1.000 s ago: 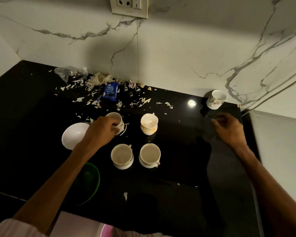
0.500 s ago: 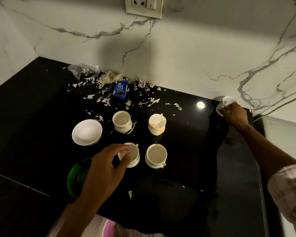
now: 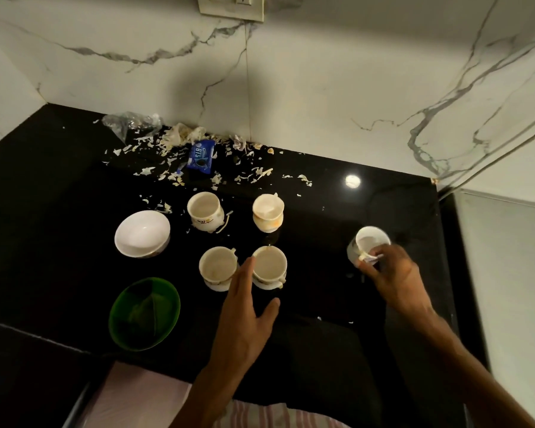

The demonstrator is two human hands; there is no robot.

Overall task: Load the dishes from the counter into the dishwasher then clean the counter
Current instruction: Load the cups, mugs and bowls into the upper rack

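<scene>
The right hand (image 3: 394,273) is gripping a white cup (image 3: 372,242) by its near side, fingers curled round what is probably the handle, though blur is hiding it; the cup is sitting tilted just beyond the knuckles, above the black counter (image 3: 337,304). The left hand (image 3: 244,313) is lying flat with fingers straight, its tips just touching or nearly touching the gap between two near cups (image 3: 218,267) (image 3: 270,265). Beyond those fingertips two far cups (image 3: 205,210) (image 3: 268,211) are standing, so cups are numbering five. Left of the left hand are sitting one white bowl (image 3: 142,233) and one green bowl (image 3: 144,313). The cups are looking light, rigid, glazed and chippable, so taking each by handle or rim is seeming safest
</scene>
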